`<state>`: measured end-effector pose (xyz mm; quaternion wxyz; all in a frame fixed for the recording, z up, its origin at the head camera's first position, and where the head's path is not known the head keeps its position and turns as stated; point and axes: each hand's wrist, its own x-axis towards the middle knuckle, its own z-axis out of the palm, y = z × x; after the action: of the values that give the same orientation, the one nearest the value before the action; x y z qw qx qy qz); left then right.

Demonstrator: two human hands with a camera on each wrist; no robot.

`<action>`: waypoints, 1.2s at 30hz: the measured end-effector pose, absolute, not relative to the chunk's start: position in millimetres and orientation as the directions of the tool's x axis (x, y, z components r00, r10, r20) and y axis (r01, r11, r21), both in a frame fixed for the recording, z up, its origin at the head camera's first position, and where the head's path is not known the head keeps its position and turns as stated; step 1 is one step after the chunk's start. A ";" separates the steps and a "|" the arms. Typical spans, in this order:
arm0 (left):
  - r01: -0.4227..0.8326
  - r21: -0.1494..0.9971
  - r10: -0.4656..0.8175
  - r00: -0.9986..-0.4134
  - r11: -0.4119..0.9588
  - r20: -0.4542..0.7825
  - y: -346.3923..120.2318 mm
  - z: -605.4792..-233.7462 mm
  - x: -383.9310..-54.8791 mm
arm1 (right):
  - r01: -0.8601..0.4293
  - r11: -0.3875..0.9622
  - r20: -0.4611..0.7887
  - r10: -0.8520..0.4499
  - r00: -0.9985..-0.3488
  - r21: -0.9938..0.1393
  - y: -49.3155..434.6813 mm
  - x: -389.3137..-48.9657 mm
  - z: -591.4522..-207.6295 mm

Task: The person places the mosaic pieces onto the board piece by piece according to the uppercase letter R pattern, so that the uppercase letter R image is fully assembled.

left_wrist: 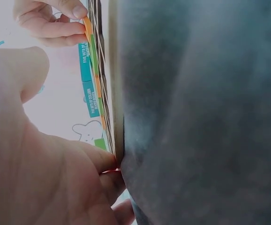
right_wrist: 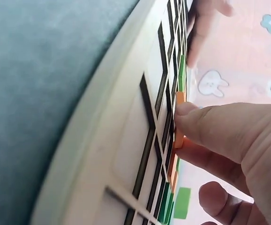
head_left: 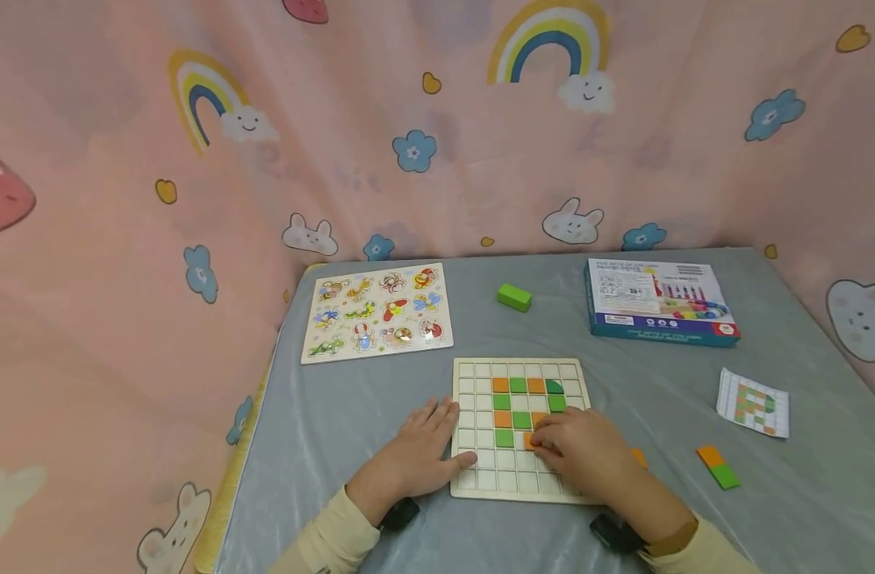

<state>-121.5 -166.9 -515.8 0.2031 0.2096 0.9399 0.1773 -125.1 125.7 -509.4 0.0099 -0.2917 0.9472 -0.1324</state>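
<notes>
A pale wooden grid board (head_left: 473, 482) lies on the grey cloth, with orange and green square tiles set in its cells. One dark green tile (head_left: 555, 387) with a rounded corner is at the upper right of the pattern. Between thumb and fingers, my right hand (head_left: 584, 446) pinches an orange square tile (right_wrist: 179, 119) low over the grid, beside a green tile (head_left: 504, 438). My left hand (head_left: 419, 450) rests along the board's left edge, fingers extended and thumb over the border. The right hand hides the lower right cells.
An insect picture puzzle (head_left: 376, 315) lies back left, and a green block (head_left: 514, 297) stands behind the board. At back right is a flat box (head_left: 663, 303). A pattern card (head_left: 753, 403) and loose tiles, orange (head_left: 710, 456) and green (head_left: 725, 477), lie to the right.
</notes>
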 end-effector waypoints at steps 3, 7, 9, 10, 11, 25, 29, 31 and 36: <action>0.315 0.424 0.463 -0.831 0.849 -0.310 -165.4 -516.2 -121.3 | -0.570 0.784 0.085 -0.568 -0.818 -0.245 122.8 -124.6 -509.4; 0.300 0.426 0.451 -0.836 0.853 -0.314 -165.6 -518.5 -119.7 | -0.589 0.768 0.122 -0.579 -0.806 -0.251 117.7 -125.8 -511.0; 0.294 0.426 0.445 -0.838 0.856 -0.316 -165.5 -519.5 -118.5 | -0.585 0.768 0.117 -0.576 -0.809 -0.261 116.9 -126.1 -511.3; 0.293 0.422 0.443 -0.839 0.858 -0.317 -165.5 -520.1 -117.8 | -0.580 0.769 0.108 -0.574 -0.812 -0.270 116.6 -125.9 -511.2; 0.294 0.420 0.442 -0.840 0.859 -0.316 -165.6 -520.8 -117.1 | -0.573 0.773 0.097 -0.570 -0.816 -0.274 116.8 -125.6 -511.1; 0.305 0.444 0.460 -0.836 0.842 -0.298 -162.6 -514.0 -115.8 | -0.453 0.804 0.067 -0.466 -0.882 -0.385 156.1 -111.9 -509.9; 0.307 0.445 0.462 -0.835 0.841 -0.299 -162.5 -513.3 -115.7 | -0.385 0.831 0.033 -0.407 -0.913 -0.402 171.8 -107.0 -510.2; 0.305 0.450 0.463 -0.835 0.839 -0.297 -162.5 -512.9 -115.8 | -0.343 0.848 0.000 -0.375 -0.927 -0.405 180.2 -104.6 -509.6; 0.305 0.460 0.466 -0.836 0.834 -0.291 -162.8 -512.9 -115.7 | -0.253 0.882 -0.068 -0.303 -0.951 -0.398 199.6 -98.8 -508.8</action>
<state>-115.7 -162.8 -512.9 0.1997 0.2056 0.9366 0.2015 -98.8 199.6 -508.8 0.0640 -0.1434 0.9679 -0.1961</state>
